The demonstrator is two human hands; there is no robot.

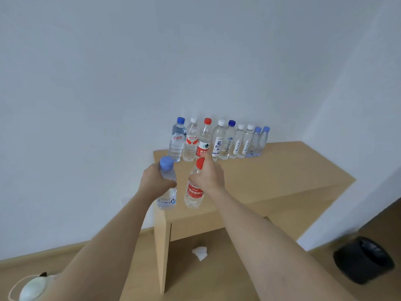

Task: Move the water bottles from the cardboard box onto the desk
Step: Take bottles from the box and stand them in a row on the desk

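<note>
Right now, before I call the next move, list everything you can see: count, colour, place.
bottles in a row: nine, clear; caps four blue, four white, one red; back of desk by wall
desk: one, light wood, in corner
bin: one, black, floor at right
tissue: one, white, floor under desk
blue-capped bottle: one, clear, in left hand
red-capped bottle: one, clear, red label, in right hand

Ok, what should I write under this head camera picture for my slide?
Left hand and right hand each carry a bottle toward nine bottles lined up on the desk.
</note>
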